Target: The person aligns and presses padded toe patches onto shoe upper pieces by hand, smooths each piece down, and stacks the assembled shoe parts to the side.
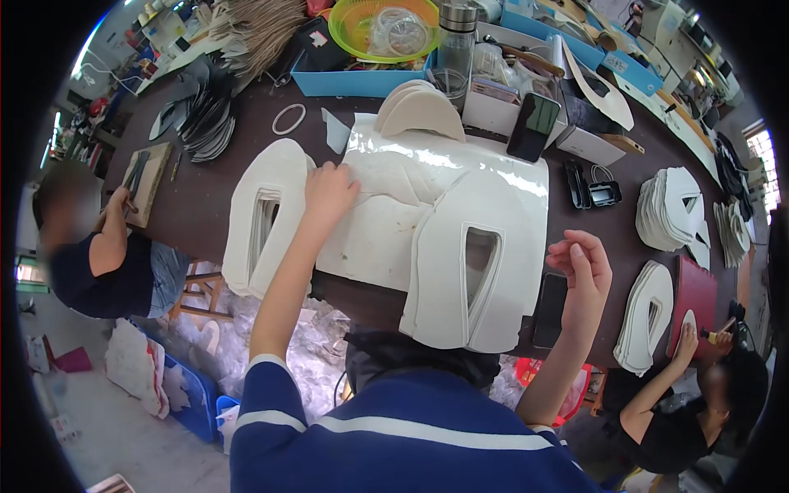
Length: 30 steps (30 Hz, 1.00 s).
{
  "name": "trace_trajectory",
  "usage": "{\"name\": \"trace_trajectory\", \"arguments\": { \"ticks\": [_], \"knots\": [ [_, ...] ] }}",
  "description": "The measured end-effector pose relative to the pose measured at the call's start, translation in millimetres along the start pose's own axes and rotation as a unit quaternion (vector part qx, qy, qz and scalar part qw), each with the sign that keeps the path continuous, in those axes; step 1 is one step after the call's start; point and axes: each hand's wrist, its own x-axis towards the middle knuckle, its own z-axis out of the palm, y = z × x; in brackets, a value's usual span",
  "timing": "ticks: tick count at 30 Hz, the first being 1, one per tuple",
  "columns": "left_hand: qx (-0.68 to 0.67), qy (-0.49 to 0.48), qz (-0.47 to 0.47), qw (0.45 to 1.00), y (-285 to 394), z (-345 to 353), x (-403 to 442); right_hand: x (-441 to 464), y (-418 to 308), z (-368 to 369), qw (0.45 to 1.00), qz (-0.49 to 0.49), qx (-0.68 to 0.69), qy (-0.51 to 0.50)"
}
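Observation:
My left hand [331, 195] rests at the left edge of a glossy white sheet [370, 246], beside a stack of white cut-out pieces [251, 185] with a long slot. Its fingers point down and their tips are partly hidden; I see nothing held in them. My right hand [583, 267] is raised off the sheet's right side, fingers loosely bent and apart, holding nothing. Close to my body, overlapping white pieces with a triangular opening [440, 263] lie on the sheet. Thin, pale curved pieces [399, 181] lie in its middle. Rounded white pieces [423, 112] are stacked at its far edge.
A phone [534, 127] leans at the back right; a dark phone [551, 311] lies below my right hand. More white stacks [670, 209] stand right. Dark pieces [205, 115] and a blue box [353, 82] are at the back. Co-workers sit left [103, 263] and right [670, 427].

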Motion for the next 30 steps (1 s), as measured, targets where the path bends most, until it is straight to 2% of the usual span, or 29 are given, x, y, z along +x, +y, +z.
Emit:
{"name": "trace_trajectory", "arguments": {
  "ticks": [4,7,10,13,15,18,20,22,23,25,27,28,30],
  "knots": [
    [0.018,-0.072,-0.063,0.995,5,10,8,2,4,-4,1.000,0.009,-0.008,0.006],
    [-0.069,-0.015,-0.063,0.996,3,6,7,2,5,-4,1.000,0.016,-0.010,0.006],
    [-0.180,0.089,0.001,0.980,10,-20,4,4,5,2,1.000,0.017,-0.013,-0.005],
    [-0.360,-0.006,-0.035,0.932,56,-95,-14,6,11,10,0.998,0.017,-0.024,-0.052],
    [-0.468,-0.069,-0.031,0.881,77,-116,-27,8,9,29,0.994,-0.010,-0.084,-0.073],
    [-0.540,-0.099,0.100,0.830,106,-127,-44,9,9,58,0.995,-0.051,-0.071,-0.047],
    [-0.577,-0.097,0.197,0.787,124,-128,-48,11,20,47,0.991,0.013,-0.013,-0.135],
    [-0.610,-0.182,0.134,0.760,133,-132,-50,14,29,24,0.971,0.067,0.004,-0.229],
    [-0.624,-0.225,0.103,0.741,137,-131,-51,13,27,16,0.970,0.116,0.008,-0.212],
    [-0.618,-0.254,0.052,0.742,139,-116,-54,7,22,4,0.961,0.215,0.016,-0.172],
    [-0.601,-0.298,0.011,0.741,137,-93,-60,4,29,3,0.981,0.150,-0.053,-0.109],
    [-0.613,-0.322,-0.021,0.721,139,-79,-63,2,31,3,0.986,0.117,-0.088,-0.077],
    [-0.613,-0.313,-0.037,0.725,142,-67,-66,-1,34,1,0.979,0.173,-0.086,-0.061]
  ]
}}
